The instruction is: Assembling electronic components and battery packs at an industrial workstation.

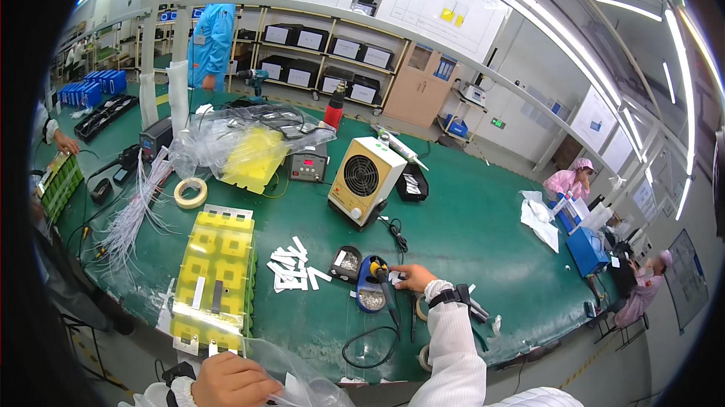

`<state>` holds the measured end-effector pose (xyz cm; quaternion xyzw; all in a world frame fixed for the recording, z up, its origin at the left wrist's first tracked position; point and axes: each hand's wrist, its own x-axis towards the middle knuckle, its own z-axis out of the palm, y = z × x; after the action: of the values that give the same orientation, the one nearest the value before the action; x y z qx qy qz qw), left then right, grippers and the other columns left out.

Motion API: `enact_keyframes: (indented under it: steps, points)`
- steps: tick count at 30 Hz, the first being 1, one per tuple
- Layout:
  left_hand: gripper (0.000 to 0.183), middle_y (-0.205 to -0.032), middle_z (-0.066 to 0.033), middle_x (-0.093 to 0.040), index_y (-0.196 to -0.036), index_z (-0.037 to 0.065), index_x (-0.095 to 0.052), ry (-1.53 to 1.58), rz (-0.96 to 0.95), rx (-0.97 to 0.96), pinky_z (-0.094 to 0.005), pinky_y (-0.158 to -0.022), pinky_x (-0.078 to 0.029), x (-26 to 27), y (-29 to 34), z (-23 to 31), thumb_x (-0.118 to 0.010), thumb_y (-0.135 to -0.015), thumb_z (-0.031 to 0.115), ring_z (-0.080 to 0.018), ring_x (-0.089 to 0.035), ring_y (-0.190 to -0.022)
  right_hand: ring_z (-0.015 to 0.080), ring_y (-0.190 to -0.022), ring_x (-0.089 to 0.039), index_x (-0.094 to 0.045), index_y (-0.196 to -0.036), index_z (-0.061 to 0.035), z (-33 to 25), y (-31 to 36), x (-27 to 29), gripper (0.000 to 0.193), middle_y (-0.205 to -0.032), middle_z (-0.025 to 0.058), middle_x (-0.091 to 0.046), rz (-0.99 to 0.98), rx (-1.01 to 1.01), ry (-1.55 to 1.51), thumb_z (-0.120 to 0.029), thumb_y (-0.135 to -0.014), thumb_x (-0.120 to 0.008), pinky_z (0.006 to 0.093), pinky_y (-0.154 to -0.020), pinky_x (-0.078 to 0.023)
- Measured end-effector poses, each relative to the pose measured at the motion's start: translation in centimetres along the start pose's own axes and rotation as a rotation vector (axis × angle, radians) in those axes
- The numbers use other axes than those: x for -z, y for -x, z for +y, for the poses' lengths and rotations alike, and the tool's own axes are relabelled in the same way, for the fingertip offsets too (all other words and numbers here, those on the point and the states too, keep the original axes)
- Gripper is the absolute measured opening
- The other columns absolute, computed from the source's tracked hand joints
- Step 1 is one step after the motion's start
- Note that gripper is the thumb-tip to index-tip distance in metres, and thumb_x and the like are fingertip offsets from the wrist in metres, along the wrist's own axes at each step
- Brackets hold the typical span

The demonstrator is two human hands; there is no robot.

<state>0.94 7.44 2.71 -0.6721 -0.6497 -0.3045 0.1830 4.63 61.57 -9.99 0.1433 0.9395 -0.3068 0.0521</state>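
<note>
Clear plastic bag (298, 369), 1 count: at the bench's near edge, its gathered end under the left hand (232, 384), whose curled fingers grip it. Yellow-topped battery pack (214, 248), 1, lies just ahead of the left hand, its near end almost at the fingers. Right hand (414, 277) farther forward, fingers bent down beside 1 blue soldering-iron stand (364, 282); cannot tell whether they grip anything. Stand bears 1 soldering iron (384, 279). Between the hands' lines of reach: white strips (291, 263), loose, overlapping, not countable. Room: bench (468, 218) is bare green well ahead and to the right of the right hand; tighter between pack and strips. Containers: 1 small black tray (334, 272), left of the right hand, holds small metallic pieces (347, 262); 1 black bin (421, 190), well beyond the right hand, holds white pieces (411, 183).
</note>
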Motion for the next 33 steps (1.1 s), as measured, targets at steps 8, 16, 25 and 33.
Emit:
enact_keyframes:
  steps: [8, 16, 25, 33]
  points:
    - [0.021, -0.078, 0.0027, -0.068, -0.092, 0.014, -0.075, 0.015, 0.008, 0.023, -0.0275, -0.051, -0.044, 0.1, -0.3, 0.7, -0.076, -0.075, 0.027, -0.0137, -0.068, -0.073, 0.0349, -0.092, -0.068, -0.073, -0.103, -0.0075, 1.7, 0.3, -1.9, 0.031, -0.1, 0.0206, -0.071, 0.149, -0.037, -0.125, -0.026, -0.079, -0.08, 0.0403, -0.082, -0.052]
    - [0.023, -0.073, 0.0026, -0.065, -0.09, 0.014, -0.073, 0.027, 0.016, 0.019, -0.0277, -0.05, -0.042, 0.8, -0.7, 1.8, -0.076, -0.069, 0.023, -0.0143, -0.065, -0.07, 0.0243, -0.081, -0.067, -0.07, -0.098, 0.0011, 2.1, 1.3, -2.9, 0.03, -0.092, 0.0139, -0.071, 0.564, 0.052, -0.161, -0.025, -0.086, -0.076, 0.0366, -0.076, -0.053]
    - [0.012, -0.073, 0.0021, -0.053, -0.085, 0.008, -0.064, -0.094, -0.121, -0.031, -0.0266, -0.056, -0.039, -0.2, -3.2, 3.4, -0.066, -0.075, 0.014, -0.0134, -0.053, -0.069, 0.0303, -0.07, -0.068, -0.052, -0.103, -0.0032, -28.3, 17.7, 0.9, 0.021, -0.087, 0.0178, -0.063, -0.044, 0.576, -1.335, -0.018, -0.096, -0.065, 0.0435, -0.067, -0.059]
    - [0.016, -0.076, 0.0, -0.053, -0.089, 0.005, -0.063, 0.072, -0.101, -0.211, -0.0267, -0.061, -0.045, -0.2, -2.5, 4.3, -0.064, -0.076, 0.013, -0.0148, -0.057, -0.072, 0.0199, -0.076, -0.064, -0.061, -0.108, -0.0017, -32.0, 19.3, -2.9, 0.018, -0.085, 0.0103, -0.065, -0.726, 0.301, 0.0, -0.017, -0.099, -0.058, 0.0308, -0.068, -0.05]
